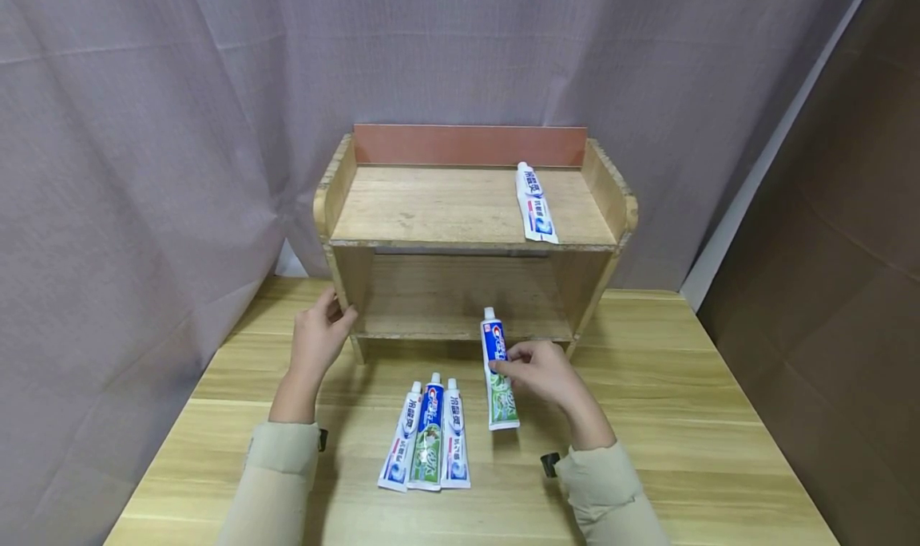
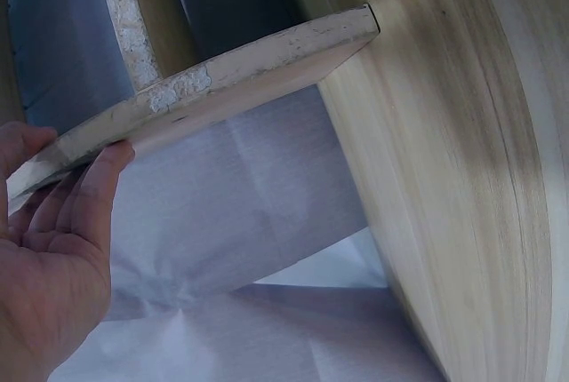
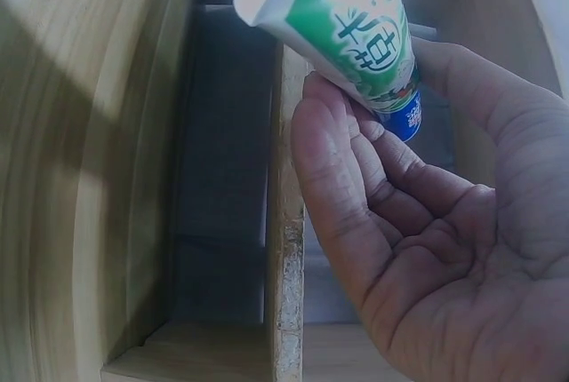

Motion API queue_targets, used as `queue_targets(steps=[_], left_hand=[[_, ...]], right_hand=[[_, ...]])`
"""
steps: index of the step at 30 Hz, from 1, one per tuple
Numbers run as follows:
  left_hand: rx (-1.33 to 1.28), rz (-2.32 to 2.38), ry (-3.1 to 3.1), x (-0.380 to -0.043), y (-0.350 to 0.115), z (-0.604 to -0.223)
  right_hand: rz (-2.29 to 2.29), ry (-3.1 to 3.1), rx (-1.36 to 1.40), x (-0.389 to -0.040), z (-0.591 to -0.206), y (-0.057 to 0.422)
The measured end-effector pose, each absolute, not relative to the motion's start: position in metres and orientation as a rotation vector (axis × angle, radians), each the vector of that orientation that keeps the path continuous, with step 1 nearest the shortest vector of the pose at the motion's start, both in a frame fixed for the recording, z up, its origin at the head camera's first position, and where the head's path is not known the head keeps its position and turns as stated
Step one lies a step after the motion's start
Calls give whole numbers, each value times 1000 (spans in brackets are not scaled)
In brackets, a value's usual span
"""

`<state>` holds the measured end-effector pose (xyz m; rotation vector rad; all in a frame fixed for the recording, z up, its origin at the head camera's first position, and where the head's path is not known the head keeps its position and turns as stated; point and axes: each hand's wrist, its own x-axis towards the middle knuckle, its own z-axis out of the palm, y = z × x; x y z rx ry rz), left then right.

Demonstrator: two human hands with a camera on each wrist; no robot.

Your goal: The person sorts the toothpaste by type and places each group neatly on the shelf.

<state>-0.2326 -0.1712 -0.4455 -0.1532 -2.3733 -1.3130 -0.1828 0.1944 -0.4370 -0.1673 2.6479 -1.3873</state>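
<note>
My right hand [image 1: 544,370] pinches a blue and green toothpaste tube [image 1: 499,398], cap up, in front of the lower shelf. In the right wrist view the tube's green end [image 3: 347,22] points toward the camera, with the thumb and fingers on either side of it. My left hand [image 1: 321,334] grips the left side panel of the small wooden shelf [image 1: 467,337]; the left wrist view shows thumb and fingers on both faces of the panel's edge [image 2: 204,75]. On the upper board lies a white and blue toothpaste tube [image 1: 535,203], right of the middle.
On the table [image 1: 647,418] before the shelf, three tubes lie side by side, caps away from me: a white one [image 1: 401,442], a blue and green one [image 1: 429,434] and another white one [image 1: 454,438]. A grey curtain [image 1: 460,51] hangs behind; a brown panel [image 1: 826,251] stands at right.
</note>
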Motion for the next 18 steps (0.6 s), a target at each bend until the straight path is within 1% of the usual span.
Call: queue_targets(steps=[18], left_hand=[[-178, -1320, -2352, -232, -171, -446]], right_hand=[[-1417, 2615, -166, -194, -428, 196]])
